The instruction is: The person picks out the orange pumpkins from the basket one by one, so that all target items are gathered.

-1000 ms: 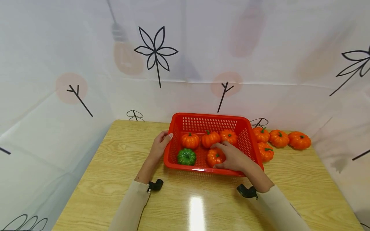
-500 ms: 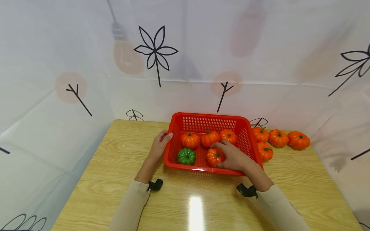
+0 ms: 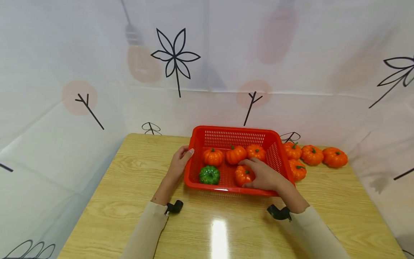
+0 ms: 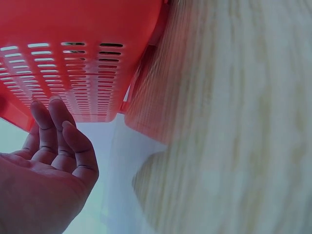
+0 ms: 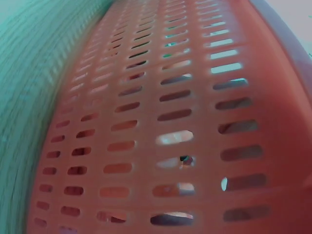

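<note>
A red plastic basket [image 3: 223,189] with slotted walls stands on the wooden table, filling much of both wrist views. At its left wall my left hand [image 3: 179,162] holds on, thumb over the rim; in the left wrist view its bent fingers [image 4: 58,122] reach the outer slots. Inside the basket my right hand [image 3: 264,177] grips an orange toy pumpkin [image 3: 242,176] between thumb and fingers, near the front wall. A green pumpkin [image 3: 209,175] sits at front left. Along the back lie orange pumpkins: left [image 3: 213,157], middle [image 3: 236,155] and right [image 3: 256,153]. The basket wall [image 5: 146,112] hides my right hand's grip in its wrist view.
Outside the basket's right wall, several more orange pumpkins [image 3: 312,155] are grouped on the table [image 3: 136,165]. Directly behind the table hangs a pale patterned cloth [image 3: 220,64]. Black cameras [image 3: 175,206] sit at both wrists.
My right hand and the orange pumpkin in it have shifted slightly to the right inside the basket. My left hand has stayed at the left rim.
</note>
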Motion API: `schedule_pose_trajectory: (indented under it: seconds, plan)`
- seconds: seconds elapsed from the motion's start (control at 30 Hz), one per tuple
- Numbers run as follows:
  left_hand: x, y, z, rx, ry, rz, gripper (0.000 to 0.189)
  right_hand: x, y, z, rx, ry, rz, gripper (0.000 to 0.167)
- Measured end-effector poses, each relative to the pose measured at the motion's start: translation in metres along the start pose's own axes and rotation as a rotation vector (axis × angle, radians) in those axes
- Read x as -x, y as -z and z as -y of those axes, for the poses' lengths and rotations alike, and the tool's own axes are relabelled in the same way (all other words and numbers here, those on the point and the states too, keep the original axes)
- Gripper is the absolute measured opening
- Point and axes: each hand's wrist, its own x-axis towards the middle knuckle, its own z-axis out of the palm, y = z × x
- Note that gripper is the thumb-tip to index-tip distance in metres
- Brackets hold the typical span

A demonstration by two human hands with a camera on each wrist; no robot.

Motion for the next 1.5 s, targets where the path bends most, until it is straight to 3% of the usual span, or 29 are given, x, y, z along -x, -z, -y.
schedule_pose_trajectory:
  seconds: [0.43, 0.93, 1.5]
  plan:
    - [-0.001, 0.001, 0.0, -0.003, -0.021, -0.004, 0.046, 0.021, 0.013, -0.005, 0.01, -0.053, -0.073, 0.075]
    - [-0.001, 0.004, -0.001, -0.002, -0.027, -0.02, 0.046, 0.054, 0.032, -0.004, -0.002, 0.003, -0.185, 0.075]
    - [0.0, -0.001, -0.002, -0.011, -0.038, -0.042, 0.043, 0.09, 0.042, 0.001, -0.065, -0.018, -0.305, 0.076]
